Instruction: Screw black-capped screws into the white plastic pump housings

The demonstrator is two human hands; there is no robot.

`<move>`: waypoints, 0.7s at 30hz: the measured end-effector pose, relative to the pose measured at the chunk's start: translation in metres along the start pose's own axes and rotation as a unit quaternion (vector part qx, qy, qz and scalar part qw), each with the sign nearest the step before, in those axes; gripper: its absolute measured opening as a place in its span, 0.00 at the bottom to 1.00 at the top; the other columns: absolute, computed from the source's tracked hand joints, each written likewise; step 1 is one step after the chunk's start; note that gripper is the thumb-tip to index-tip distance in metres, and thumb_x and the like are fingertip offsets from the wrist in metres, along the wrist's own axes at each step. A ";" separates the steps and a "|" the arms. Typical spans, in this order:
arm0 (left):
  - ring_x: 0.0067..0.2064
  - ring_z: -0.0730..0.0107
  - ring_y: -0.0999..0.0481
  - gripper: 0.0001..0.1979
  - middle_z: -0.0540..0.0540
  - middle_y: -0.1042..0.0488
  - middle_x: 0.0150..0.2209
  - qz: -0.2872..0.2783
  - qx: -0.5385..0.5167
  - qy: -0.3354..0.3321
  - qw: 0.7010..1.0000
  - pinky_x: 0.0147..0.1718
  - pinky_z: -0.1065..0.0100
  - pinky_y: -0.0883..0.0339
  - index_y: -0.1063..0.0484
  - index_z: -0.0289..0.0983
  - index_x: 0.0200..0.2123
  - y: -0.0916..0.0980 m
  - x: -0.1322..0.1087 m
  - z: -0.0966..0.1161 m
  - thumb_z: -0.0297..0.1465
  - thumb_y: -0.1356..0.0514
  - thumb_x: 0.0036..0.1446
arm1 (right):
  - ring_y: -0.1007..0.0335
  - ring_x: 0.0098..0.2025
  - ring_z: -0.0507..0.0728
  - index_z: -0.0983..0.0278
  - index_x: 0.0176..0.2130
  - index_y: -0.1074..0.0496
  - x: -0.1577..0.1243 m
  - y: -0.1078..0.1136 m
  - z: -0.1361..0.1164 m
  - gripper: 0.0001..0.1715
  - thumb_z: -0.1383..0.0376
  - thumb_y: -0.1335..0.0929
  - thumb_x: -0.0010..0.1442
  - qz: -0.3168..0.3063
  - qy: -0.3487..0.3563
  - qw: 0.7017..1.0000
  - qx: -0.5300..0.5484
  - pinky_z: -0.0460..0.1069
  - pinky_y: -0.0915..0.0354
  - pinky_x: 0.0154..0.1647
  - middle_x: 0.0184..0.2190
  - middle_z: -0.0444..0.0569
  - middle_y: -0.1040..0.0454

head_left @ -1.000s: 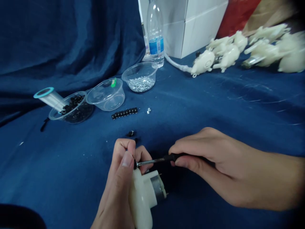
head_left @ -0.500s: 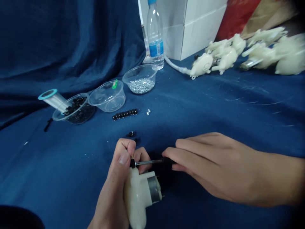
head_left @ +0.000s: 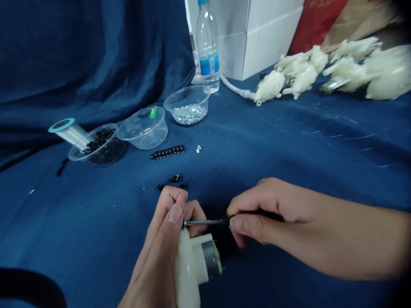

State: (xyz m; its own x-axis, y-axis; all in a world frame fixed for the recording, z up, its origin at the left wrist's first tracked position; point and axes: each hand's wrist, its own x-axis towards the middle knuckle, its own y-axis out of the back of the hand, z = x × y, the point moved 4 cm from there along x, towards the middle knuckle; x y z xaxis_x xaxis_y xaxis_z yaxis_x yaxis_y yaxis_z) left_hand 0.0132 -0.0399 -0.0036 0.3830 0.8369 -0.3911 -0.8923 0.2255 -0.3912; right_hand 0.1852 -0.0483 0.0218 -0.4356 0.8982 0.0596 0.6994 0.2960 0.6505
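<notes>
My left hand [head_left: 163, 244] is closed around a cream plastic housing [head_left: 188, 265] with a silver motor [head_left: 210, 259] set in its right side. Its thumb and forefinger pinch at the top of the housing, hiding most of what is there. My right hand [head_left: 276, 218] grips a screwdriver [head_left: 205, 222] by its dark handle. The metal shaft lies nearly level and its tip meets the pinched spot by my left thumb. Just beyond my left fingers lie a few small black parts [head_left: 174, 178], partly covered.
A row of black pieces [head_left: 167, 152] and loose screws [head_left: 198, 149] lie farther back. Behind stand a tub of black parts with a spool [head_left: 72, 134], a clear tub [head_left: 143, 132], a screw tub [head_left: 189, 114] and a bottle [head_left: 208, 51]. Cream housings [head_left: 298, 79] sit back right.
My right hand has turned about the screwdriver handle, so its thumb now shows in front. The black piece seen at the screwdriver tip is now mostly hidden by my left thumb.
</notes>
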 end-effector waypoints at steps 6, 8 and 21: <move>0.23 0.77 0.48 0.13 0.54 0.43 0.27 0.024 -0.032 -0.014 0.999 0.21 0.76 0.43 0.40 0.42 0.30 -0.006 -0.004 -0.001 0.39 0.39 0.58 | 0.30 0.29 0.54 0.67 0.42 0.25 -0.005 -0.001 0.000 0.13 0.70 0.39 0.67 0.070 0.212 0.946 -0.236 0.48 0.36 0.28 0.31 0.48 0.24; 0.24 0.76 0.47 0.12 0.53 0.42 0.28 0.052 -0.011 -0.018 0.998 0.22 0.77 0.42 0.40 0.42 0.31 -0.007 -0.006 -0.001 0.38 0.39 0.58 | 0.31 0.28 0.55 0.68 0.38 0.24 -0.008 -0.008 0.002 0.17 0.72 0.41 0.67 0.078 0.260 0.909 -0.315 0.50 0.38 0.26 0.29 0.50 0.25; 0.26 0.74 0.46 0.15 0.52 0.43 0.27 0.035 0.012 -0.017 0.999 0.24 0.75 0.41 0.42 0.42 0.31 -0.006 -0.004 -0.001 0.41 0.38 0.58 | 0.35 0.17 0.48 0.60 0.28 0.25 -0.003 -0.014 0.009 0.19 0.60 0.37 0.67 -0.008 -0.068 0.993 0.101 0.42 0.43 0.14 0.18 0.41 0.28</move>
State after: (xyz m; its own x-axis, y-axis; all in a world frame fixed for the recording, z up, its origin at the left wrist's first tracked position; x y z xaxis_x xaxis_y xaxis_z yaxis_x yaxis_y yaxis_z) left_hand 0.0171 -0.0452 -0.0010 0.3112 0.8671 -0.3889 -0.9223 0.1768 -0.3438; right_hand 0.1819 -0.0525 0.0059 -0.3768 0.9243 -0.0614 0.7984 0.3577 0.4844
